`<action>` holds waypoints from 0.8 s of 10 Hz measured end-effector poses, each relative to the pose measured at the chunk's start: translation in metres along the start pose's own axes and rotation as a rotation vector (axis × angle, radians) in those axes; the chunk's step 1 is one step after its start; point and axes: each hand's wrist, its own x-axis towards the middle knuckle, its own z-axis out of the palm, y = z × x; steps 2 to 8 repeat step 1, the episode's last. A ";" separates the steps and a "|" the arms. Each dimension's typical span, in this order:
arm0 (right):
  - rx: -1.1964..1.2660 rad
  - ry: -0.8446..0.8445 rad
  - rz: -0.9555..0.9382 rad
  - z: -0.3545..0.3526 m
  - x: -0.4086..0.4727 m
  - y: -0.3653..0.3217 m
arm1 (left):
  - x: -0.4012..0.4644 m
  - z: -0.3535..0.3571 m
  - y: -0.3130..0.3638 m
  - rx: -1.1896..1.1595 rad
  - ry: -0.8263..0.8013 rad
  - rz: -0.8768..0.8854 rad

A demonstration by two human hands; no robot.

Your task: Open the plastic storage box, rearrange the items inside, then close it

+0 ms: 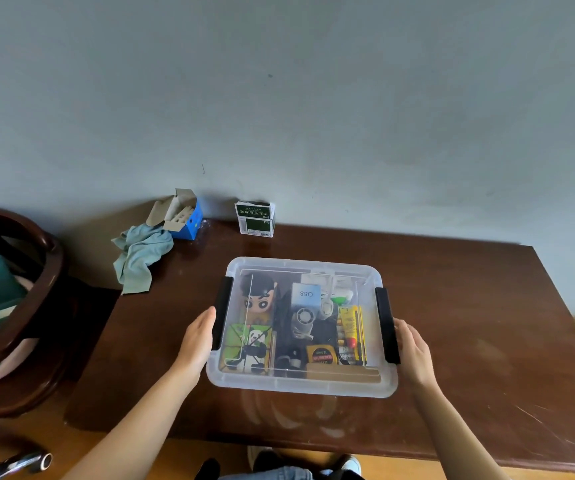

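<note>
Teal cloth (139, 259) draped over table's (469, 306) far left corner, blue carton (186, 216) behind it, green pack (255, 218) upright at far edge. Left hand (198, 336), fingers straight, presses black left latch (222, 312). Clear storage box (301, 384) mid-table, lid on (panda card, tape measure, glue tube inside). Right hand (412, 348) at right latch (387, 325), fingers seemingly relaxed.

Storage box (301, 384) mid table (486, 341), hands at L/R ends, cloth (138, 256) + cartons behind.
</note>
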 end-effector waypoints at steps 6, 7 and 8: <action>0.026 0.071 0.112 -0.017 -0.010 0.014 | -0.003 -0.010 -0.012 -0.089 0.000 -0.111; 0.026 0.071 0.112 -0.017 -0.010 0.014 | -0.003 -0.010 -0.012 -0.089 0.000 -0.111; 0.026 0.071 0.112 -0.017 -0.010 0.014 | -0.003 -0.010 -0.012 -0.089 0.000 -0.111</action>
